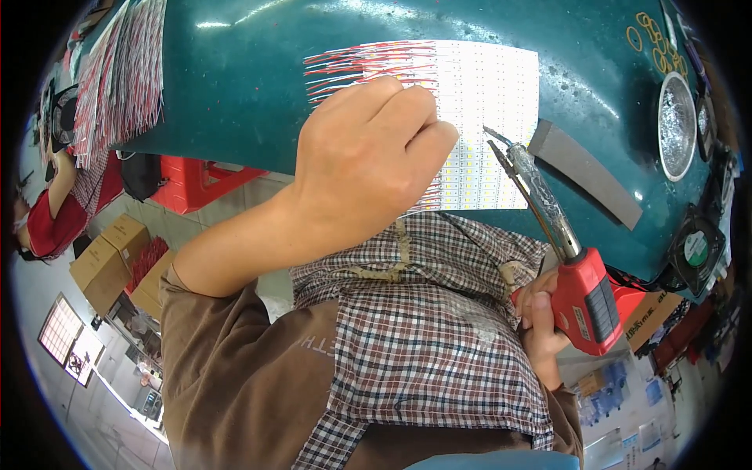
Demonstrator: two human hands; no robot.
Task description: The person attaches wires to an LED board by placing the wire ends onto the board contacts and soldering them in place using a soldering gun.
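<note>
A white LED circuit board [489, 86] lies on the green tabletop, with rows of small yellowish components. Red and white wires [368, 59] stick out to the left from its left part. My left hand [368, 153] is closed above the board, knuckles up, hiding its lower left portion. Its fingertips are out of sight, so what they grip cannot be made out. Wrapped round the red handle of a soldering gun [591, 301] is my right hand [540, 313]. The gun's metal barrel and thin feed tube point up and left, their tips over the board's right part.
A grey bar [587, 172] lies just right of the board. Beyond it stand a metal bowl [677, 125], a small black fan [695, 247] and some rubber bands [666, 59]. Bundled wires [125, 78] hang at the far left, near a red stool [184, 184] and another person [59, 211].
</note>
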